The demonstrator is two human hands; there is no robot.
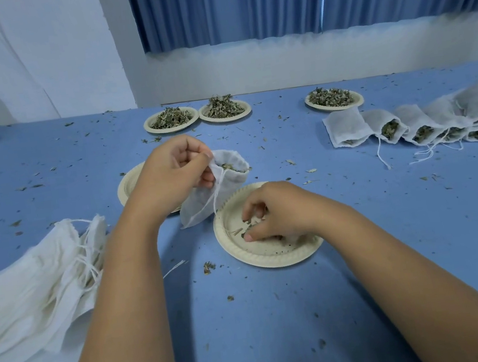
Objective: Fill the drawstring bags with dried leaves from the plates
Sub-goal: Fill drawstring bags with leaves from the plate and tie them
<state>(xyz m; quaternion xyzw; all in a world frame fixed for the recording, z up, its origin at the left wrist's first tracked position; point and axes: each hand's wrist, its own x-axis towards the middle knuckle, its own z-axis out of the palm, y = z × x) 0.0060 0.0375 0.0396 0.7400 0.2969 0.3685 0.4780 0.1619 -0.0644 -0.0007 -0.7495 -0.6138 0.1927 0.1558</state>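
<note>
Gathering last leaf scraps (pixel 246 231) off plate (pixel 273 261), your right hand (pixel 280 211) pinches them; left hand (pixel 173 168) pinches bag (pixel 227 184) rim; hold mouth wide, low over plate

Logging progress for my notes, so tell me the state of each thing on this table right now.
Held bag: mouth open, partly filled, pinched by left hand.
Near plate: almost empty; right hand gathers the last leaves.
Three far plates: heaped.
Bags at right: filled, mouths open.
Bags at left: empty, flat.
</note>
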